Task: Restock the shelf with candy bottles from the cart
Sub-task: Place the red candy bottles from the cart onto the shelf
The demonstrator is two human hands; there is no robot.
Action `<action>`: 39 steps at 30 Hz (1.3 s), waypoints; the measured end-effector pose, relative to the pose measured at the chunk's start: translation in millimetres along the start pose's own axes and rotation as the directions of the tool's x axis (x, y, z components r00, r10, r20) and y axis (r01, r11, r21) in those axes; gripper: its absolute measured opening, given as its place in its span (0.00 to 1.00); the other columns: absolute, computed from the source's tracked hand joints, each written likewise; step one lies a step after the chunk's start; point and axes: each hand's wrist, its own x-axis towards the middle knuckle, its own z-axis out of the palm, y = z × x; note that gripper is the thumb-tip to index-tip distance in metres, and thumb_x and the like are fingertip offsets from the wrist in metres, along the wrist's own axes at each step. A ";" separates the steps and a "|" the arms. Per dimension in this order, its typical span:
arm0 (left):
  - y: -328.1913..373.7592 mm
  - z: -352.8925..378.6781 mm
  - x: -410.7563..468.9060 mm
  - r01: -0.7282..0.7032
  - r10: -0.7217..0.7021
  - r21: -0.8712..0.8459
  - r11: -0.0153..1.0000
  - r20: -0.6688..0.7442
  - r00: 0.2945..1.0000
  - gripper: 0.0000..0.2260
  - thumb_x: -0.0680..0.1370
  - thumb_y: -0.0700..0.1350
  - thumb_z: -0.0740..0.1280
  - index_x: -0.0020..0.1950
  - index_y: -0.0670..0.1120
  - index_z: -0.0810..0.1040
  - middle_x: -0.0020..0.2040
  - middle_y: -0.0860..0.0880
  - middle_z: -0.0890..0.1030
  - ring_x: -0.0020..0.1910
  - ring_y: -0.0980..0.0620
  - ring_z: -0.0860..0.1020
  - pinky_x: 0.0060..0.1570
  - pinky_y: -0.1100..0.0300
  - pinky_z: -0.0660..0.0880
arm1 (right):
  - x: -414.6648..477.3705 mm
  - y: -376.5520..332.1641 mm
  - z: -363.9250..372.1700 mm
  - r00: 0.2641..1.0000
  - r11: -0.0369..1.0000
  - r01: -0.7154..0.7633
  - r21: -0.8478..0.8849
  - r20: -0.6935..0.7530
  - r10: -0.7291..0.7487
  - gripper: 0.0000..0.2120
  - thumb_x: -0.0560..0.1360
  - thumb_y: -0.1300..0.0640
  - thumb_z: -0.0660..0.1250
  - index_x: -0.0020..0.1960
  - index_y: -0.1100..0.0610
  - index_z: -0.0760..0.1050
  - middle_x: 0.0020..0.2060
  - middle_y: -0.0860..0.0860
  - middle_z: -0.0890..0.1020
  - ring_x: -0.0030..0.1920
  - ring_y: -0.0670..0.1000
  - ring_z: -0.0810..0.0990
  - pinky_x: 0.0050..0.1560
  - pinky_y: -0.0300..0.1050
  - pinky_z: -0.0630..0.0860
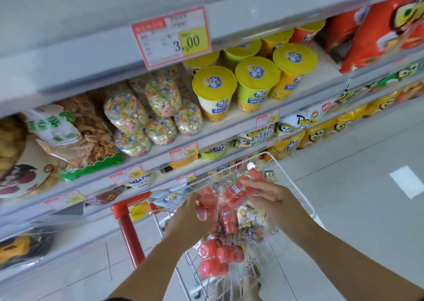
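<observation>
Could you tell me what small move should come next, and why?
Probably lift both hands out of the cart toward the shelf: the left hand appears to grip one red bottle and the right hand a second red bottle, so both are loaded.

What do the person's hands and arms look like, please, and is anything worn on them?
The left hand and right hand are both bare, with no gloves, watch or bracelet showing. No sleeve shows anywhere up to the frame's bottom edge. Motion blur makes it impossible to tell whether there are any rings.
</observation>
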 end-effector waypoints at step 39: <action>316.3 -287.2 -50.1 -0.379 0.247 -0.058 0.923 -0.667 0.703 0.25 0.66 0.47 0.79 0.58 0.53 0.73 0.47 0.55 0.81 0.50 0.49 0.79 0.50 0.55 0.77 | 38.3 -375.3 -99.2 0.631 0.343 0.629 -0.697 0.200 -0.750 0.30 0.66 0.60 0.78 0.66 0.51 0.73 0.58 0.49 0.80 0.59 0.52 0.78 0.60 0.44 0.72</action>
